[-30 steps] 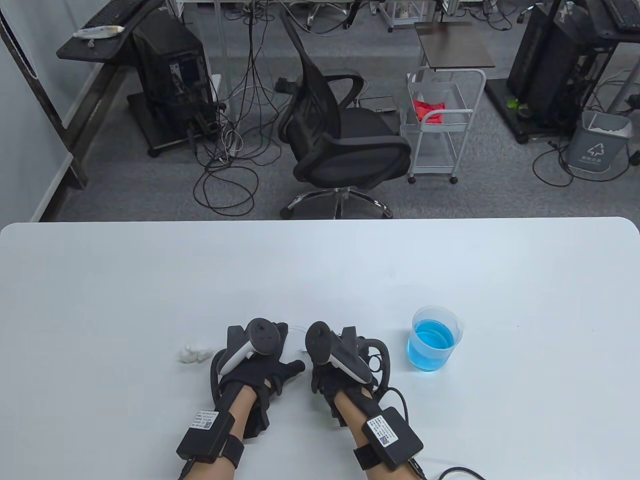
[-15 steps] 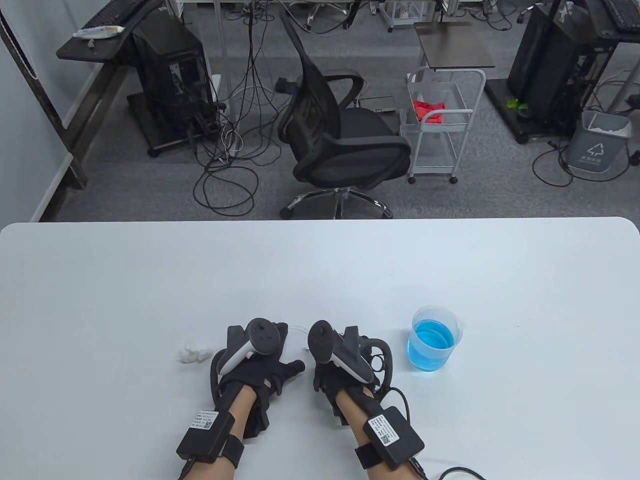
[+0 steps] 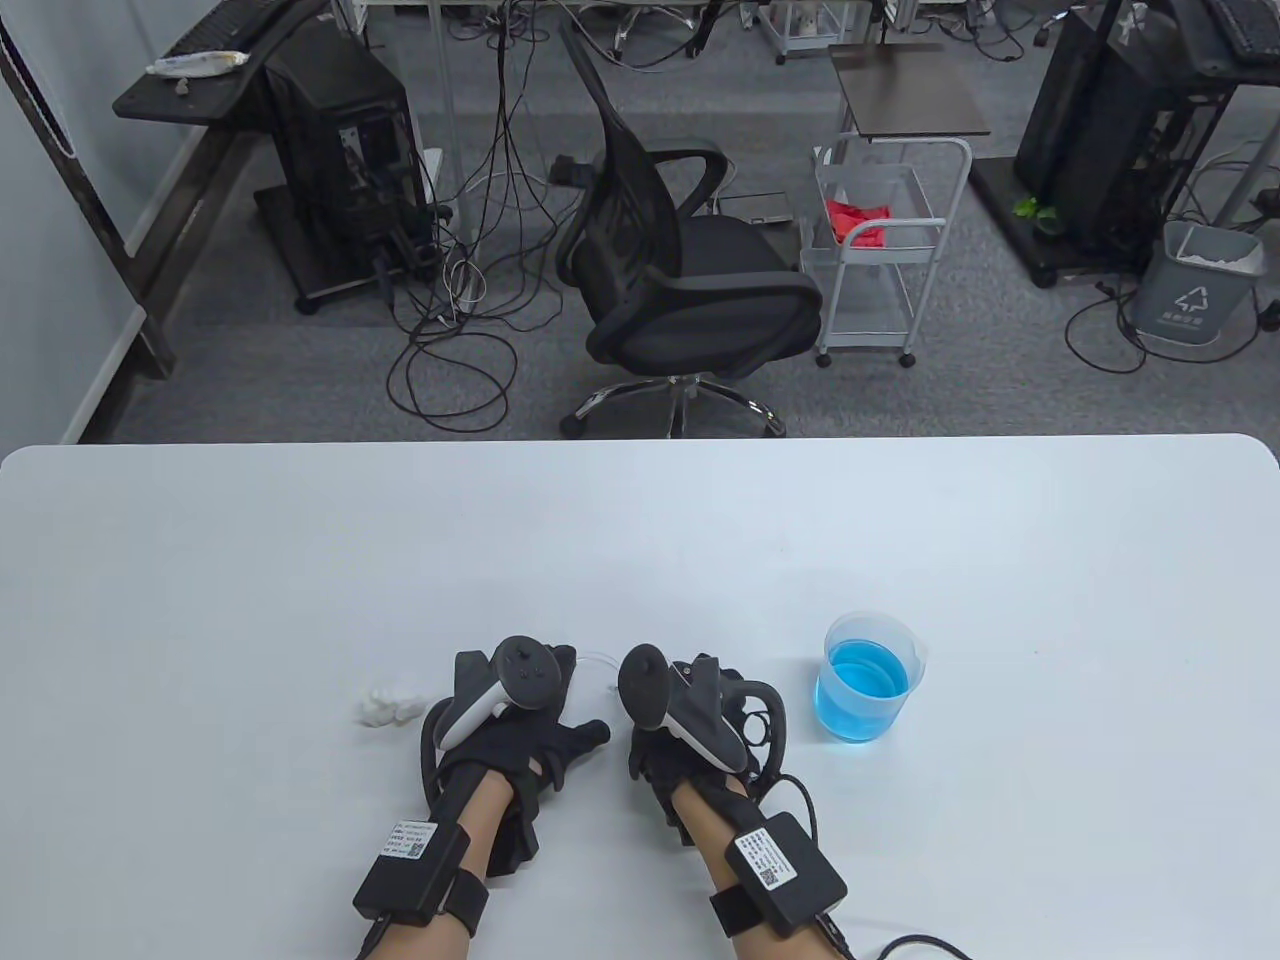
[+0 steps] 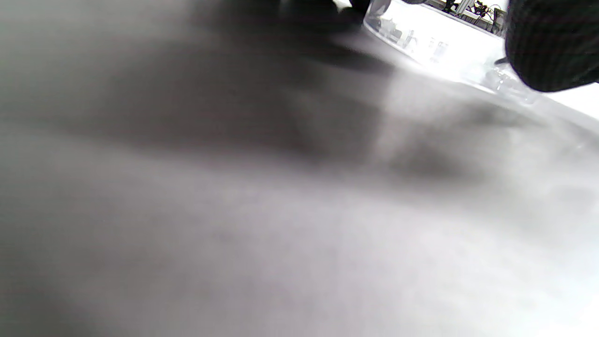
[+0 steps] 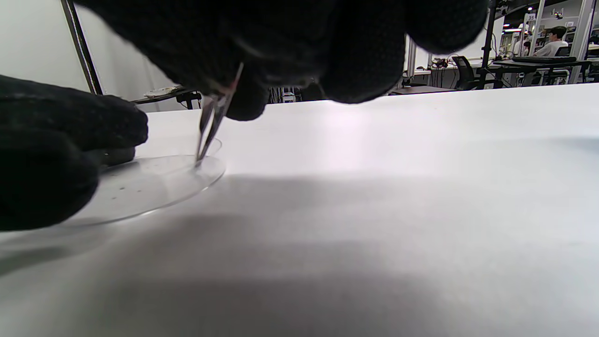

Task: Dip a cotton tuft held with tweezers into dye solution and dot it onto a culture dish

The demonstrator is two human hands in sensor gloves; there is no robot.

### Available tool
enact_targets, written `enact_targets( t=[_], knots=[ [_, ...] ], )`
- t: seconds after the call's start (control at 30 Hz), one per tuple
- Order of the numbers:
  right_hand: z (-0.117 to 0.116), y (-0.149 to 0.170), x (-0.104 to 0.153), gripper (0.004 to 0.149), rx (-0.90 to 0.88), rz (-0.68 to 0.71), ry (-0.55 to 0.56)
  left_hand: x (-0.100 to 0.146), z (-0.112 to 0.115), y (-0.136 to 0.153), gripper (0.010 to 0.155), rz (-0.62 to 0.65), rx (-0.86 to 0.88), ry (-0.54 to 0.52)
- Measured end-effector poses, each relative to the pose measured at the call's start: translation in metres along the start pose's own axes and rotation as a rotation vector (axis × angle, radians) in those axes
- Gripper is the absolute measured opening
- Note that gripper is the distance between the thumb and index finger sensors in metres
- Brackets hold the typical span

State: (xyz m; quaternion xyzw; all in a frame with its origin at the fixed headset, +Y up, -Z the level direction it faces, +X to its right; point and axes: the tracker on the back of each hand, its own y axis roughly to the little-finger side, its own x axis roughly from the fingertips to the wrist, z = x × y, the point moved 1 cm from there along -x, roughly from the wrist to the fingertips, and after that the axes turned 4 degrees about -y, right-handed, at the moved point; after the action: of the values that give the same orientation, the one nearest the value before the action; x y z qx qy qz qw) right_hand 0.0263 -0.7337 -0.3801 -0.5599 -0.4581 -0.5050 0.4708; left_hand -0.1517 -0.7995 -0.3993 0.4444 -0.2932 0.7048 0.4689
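Note:
A clear culture dish (image 5: 154, 185) lies on the white table between my hands; only a sliver of its rim (image 3: 598, 662) shows in the table view. My right hand (image 3: 655, 750) pinches metal tweezers (image 5: 213, 119), points down, with the tips touching the dish. I cannot make out any cotton at the tips. My left hand (image 3: 520, 735) holds the dish at its left rim, its fingers (image 5: 56, 154) on the edge. The dish also shows in the left wrist view (image 4: 435, 47). A beaker of blue dye (image 3: 866, 680) stands to the right of my right hand.
A small pile of white cotton (image 3: 386, 705) lies just left of my left hand. The white table (image 3: 640, 540) stretches wide beyond the hands. An office chair (image 3: 680, 270) and a cart (image 3: 880, 250) stand past the far edge.
My right hand has shifted and tilted very slightly to the right. The left hand, dish, cotton and beaker have not moved.

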Motion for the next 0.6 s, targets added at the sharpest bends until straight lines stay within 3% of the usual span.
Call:
enact_targets(
  t=[0.6],
  knots=[
    [-0.0045,-0.0066,0.0005,0.033,0.042,0.014,0.058,-0.0002,0.0002,-0.0001,0.094,0.001,-0.001,0.001]
  ],
)
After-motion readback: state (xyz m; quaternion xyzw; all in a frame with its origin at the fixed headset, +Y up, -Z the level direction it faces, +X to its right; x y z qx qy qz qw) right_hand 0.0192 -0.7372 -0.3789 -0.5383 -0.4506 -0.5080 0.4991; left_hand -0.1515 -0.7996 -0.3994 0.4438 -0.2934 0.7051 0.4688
